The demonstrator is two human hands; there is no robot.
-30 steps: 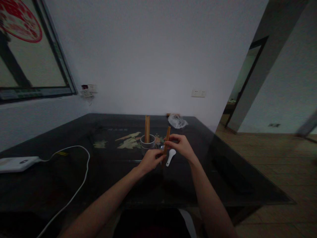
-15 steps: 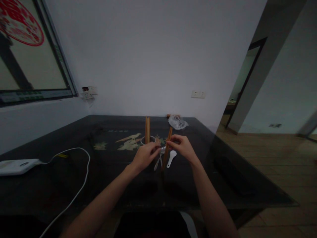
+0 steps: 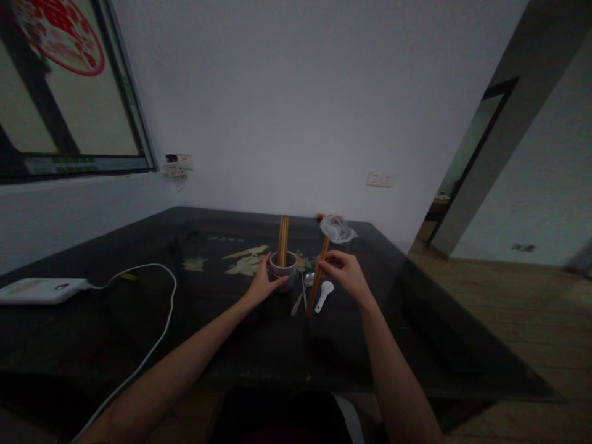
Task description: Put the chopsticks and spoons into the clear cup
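Right grip is clamping loose chopsticks beside white spoon, count unclear, lower tips blending into dark table; left grip is holding cup, which is hiding upright chopsticks' bottoms

We're seeing smooth, wooden-looking chopsticks and a metal-looking cup. The metal spoon is kinda shiny; the white spoon is smooth, ceramic or plastic, we can't tell. Tabletop looks glossy, bag is crinkly plastic, wall pretty matt.
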